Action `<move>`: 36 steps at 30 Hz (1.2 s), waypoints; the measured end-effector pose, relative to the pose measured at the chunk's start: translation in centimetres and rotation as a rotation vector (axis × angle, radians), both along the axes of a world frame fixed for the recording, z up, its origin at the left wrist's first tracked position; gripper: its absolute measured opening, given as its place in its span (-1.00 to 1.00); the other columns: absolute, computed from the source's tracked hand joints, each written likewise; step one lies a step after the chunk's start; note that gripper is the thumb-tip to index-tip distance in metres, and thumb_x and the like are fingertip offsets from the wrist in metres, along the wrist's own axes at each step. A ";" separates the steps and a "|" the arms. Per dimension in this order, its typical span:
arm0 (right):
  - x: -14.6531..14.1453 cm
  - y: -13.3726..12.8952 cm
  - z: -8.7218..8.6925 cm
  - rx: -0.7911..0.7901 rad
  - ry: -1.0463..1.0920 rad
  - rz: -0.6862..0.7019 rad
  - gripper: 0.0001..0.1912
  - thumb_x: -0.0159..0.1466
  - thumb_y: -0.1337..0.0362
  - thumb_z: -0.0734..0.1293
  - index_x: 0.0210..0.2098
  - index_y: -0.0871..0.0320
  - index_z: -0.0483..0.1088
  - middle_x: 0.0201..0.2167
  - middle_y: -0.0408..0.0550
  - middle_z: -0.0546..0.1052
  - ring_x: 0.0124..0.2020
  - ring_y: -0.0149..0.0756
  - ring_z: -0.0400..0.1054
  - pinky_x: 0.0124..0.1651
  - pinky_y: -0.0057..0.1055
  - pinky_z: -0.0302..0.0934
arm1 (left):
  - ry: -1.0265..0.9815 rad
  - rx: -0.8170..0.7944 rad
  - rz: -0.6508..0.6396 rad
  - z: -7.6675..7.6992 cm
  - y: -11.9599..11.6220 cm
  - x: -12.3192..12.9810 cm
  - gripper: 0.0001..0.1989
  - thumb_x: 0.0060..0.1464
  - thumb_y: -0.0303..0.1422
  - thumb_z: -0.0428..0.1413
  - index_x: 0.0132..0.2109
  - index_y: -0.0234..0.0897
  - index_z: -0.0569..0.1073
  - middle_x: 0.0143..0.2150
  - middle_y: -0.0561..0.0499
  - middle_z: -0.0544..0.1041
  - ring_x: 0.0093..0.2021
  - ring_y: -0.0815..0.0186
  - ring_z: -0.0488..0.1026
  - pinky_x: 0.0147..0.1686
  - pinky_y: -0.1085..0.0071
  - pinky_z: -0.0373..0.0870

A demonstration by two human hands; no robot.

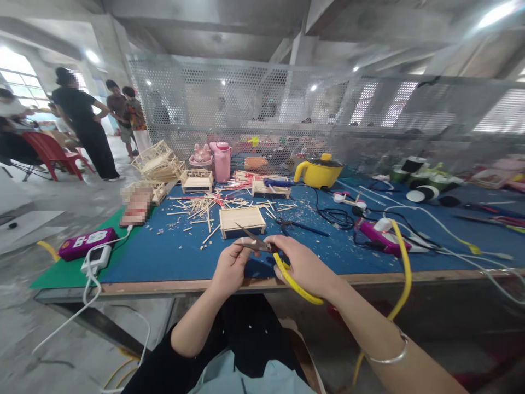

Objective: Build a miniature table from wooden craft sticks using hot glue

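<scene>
Yellow-handled scissors are gripped in my right hand, with their blades apart and pointing left. My left hand is closed in a pinch at the blades. A small pale bit shows by its fingertips, too small to name. Just beyond both hands stands a small wooden stick-built bed-like frame on the blue table mat. Dark-handled pliers lie to its right. Loose wooden sticks are heaped behind and left of the frame.
More stick-built pieces stand at the back left, beside a pink thermos. A yellow pot sits at the back. Purple power strips and cables flank the work area. A perforated metal screen rises behind; people stand far left.
</scene>
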State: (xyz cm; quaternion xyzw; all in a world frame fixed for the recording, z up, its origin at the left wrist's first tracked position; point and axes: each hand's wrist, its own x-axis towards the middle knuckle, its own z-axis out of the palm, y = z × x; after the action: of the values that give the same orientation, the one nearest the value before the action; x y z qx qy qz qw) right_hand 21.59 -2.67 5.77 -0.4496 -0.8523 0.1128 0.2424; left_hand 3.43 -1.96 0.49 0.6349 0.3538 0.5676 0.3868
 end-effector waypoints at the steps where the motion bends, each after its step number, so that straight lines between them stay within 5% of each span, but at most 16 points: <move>1: 0.1 -0.1 -0.1 0.009 -0.018 0.003 -0.43 -0.02 0.45 0.25 0.03 0.18 0.32 0.01 0.09 0.46 0.02 -0.13 0.32 0.10 -0.17 0.17 | -0.001 0.013 -0.010 0.0 0.0 0.0 -0.72 0.20 -0.24 -0.01 -0.36 -0.29 0.46 -0.38 0.02 0.52 -0.33 0.35 0.40 -0.24 0.46 0.31; 14: -0.3 -0.9 -1.0 0.062 0.018 0.036 -0.45 0.03 0.40 0.25 0.05 0.20 0.30 -0.01 0.11 0.46 0.02 -0.11 0.33 0.12 -0.12 0.18 | -0.007 0.082 0.028 -0.6 -0.1 -0.1 -0.80 0.13 -0.33 0.06 -0.32 -0.29 0.55 -0.31 -0.04 0.57 -0.25 0.26 0.47 -0.16 0.39 0.33; 22: -0.1 -1.4 0.0 0.155 -0.114 0.015 -0.62 0.13 0.28 0.32 -0.05 0.18 0.34 -0.18 0.07 0.45 -0.12 -0.11 0.32 -0.03 -0.15 0.22 | 0.047 0.050 0.013 -0.7 -0.2 -0.1 -0.77 0.15 -0.33 0.02 -0.36 -0.28 0.52 -0.37 -0.01 0.54 -0.31 0.30 0.43 -0.25 0.42 0.32; 30: -0.6 -1.2 -0.7 0.133 -0.224 -0.105 -0.86 0.27 0.28 0.19 -0.26 0.13 0.36 -0.41 -0.04 0.49 -0.38 -0.25 0.38 -0.35 -0.42 0.16 | 0.081 0.034 0.074 -0.1 -0.3 -0.2 -0.70 0.12 -0.25 0.04 -0.49 -0.29 0.48 -0.48 0.03 0.51 -0.40 0.32 0.41 -0.31 0.45 0.30; 36: -0.6 -1.4 -0.9 0.026 -0.023 -0.149 -0.80 0.26 0.14 0.23 -0.20 0.11 0.33 -0.49 -0.14 0.46 -0.49 -0.32 0.34 -0.41 -0.45 0.14 | 0.052 -0.044 0.023 0.2 -0.2 0.0 -0.72 0.13 -0.21 0.05 -0.37 -0.30 0.52 -0.45 0.04 0.52 -0.37 0.33 0.41 -0.28 0.45 0.31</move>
State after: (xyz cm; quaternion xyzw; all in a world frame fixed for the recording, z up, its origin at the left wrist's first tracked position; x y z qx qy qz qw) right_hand 20.94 -4.07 4.85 -0.5099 -0.8206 0.0781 0.2461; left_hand 3.42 -2.19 0.72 0.6368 0.3834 0.5471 0.3849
